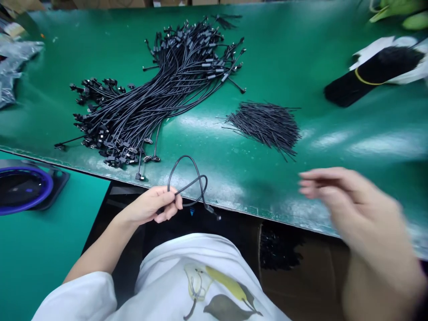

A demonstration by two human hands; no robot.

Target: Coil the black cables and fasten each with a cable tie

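My left hand is closed in a pinch on a short black cable, folded into loops, held just over the near edge of the green table. One connector end of the cable hangs down past the edge. My right hand hovers at the right, blurred by motion, with fingers stretched out leftward and nothing visible in it. A heap of thin black ties lies on the table beyond my right hand. A big pile of black cables with connector ends lies beyond my left hand.
A banded bundle of black ties rests on white paper at the far right. Plastic bags lie at the far left. A round blue-rimmed device sits on a lower surface at left. A cardboard box with black parts stands below the table.
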